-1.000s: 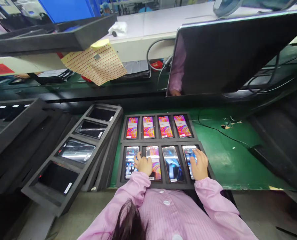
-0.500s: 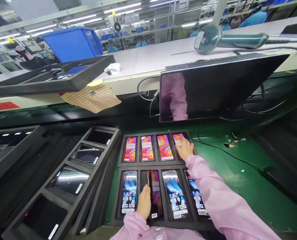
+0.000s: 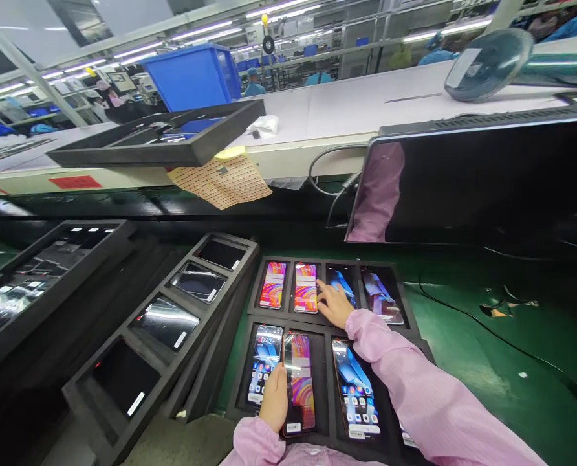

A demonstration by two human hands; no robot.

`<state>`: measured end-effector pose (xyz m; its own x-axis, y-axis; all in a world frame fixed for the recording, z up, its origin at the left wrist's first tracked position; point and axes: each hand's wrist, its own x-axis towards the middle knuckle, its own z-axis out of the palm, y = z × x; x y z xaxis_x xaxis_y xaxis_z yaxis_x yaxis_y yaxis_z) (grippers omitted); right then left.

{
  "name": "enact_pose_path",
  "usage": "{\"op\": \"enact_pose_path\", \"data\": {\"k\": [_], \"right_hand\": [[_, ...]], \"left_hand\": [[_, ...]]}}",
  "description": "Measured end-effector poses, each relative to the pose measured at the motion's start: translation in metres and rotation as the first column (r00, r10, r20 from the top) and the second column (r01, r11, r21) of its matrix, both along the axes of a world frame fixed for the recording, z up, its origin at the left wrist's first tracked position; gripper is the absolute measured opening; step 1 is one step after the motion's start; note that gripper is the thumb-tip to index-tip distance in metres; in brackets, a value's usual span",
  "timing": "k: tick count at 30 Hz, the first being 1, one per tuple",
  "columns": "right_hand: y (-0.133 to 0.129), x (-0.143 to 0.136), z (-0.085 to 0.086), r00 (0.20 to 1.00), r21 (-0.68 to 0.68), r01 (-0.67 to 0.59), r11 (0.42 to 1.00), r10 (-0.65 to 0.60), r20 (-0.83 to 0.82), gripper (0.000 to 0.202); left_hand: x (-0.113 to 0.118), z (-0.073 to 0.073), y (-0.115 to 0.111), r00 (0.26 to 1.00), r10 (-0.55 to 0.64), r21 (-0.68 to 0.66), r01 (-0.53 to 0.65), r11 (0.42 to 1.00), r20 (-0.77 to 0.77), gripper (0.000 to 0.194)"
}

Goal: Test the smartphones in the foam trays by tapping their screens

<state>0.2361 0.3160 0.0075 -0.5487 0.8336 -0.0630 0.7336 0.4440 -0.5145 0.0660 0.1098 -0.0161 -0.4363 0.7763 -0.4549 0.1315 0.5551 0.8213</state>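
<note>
My left hand (image 3: 273, 398) is closed on the left edge of a smartphone (image 3: 299, 382), which lies in or just over the second slot of the near foam tray (image 3: 321, 388). Its screen glows pink and orange. Above the far foam tray (image 3: 405, 285), my right hand (image 3: 334, 303) holds nothing, its fingers spread. A fingertip is at the right edge of the second phone (image 3: 306, 285), whose screen is pink and orange. To its left is a matching lit phone (image 3: 273, 285). Two phones on the right show blue screens, one partly behind my hand. My right sleeve covers part of the near tray.
On the left, stacked foam trays (image 3: 191, 323) hold dark-screened phones. A dark monitor (image 3: 473, 188) stands behind the trays on the right. On the bench above are a blue bin (image 3: 189, 77), a black tray (image 3: 138, 155) and a handheld scanner (image 3: 492, 65). A cable crosses the green surface.
My right hand moved from the fourth far-tray phone to the second. The third and fourth screens turned from pink-orange to blue. The left-hand phone tilted flatter, and the view swung left.
</note>
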Motion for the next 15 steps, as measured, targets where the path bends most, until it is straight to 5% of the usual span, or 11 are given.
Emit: {"op": "enact_pose_path", "data": {"k": [4,7,10,15], "right_hand": [[0.008,-0.044,-0.005,0.999,-0.036,-0.051,0.998,0.052,0.007,0.06],[0.019,-0.056,-0.003,1.0,-0.034,-0.001,0.999,0.001,0.008,0.062],[0.017,-0.069,-0.001,0.996,-0.044,-0.087,0.995,0.087,-0.011,0.063],[0.001,-0.115,-0.008,0.978,-0.055,-0.207,0.977,0.206,-0.027,0.058]], "left_hand": [[-0.027,0.01,-0.02,0.979,0.198,0.02,-0.199,0.98,0.04,0.06],[-0.04,0.021,-0.035,0.95,0.287,0.04,-0.293,0.955,0.121,0.066],[-0.046,0.03,-0.048,0.92,0.354,0.058,-0.367,0.928,0.168,0.065],[-0.05,0.025,-0.063,0.854,0.488,0.053,-0.504,0.862,0.183,0.058]]}}
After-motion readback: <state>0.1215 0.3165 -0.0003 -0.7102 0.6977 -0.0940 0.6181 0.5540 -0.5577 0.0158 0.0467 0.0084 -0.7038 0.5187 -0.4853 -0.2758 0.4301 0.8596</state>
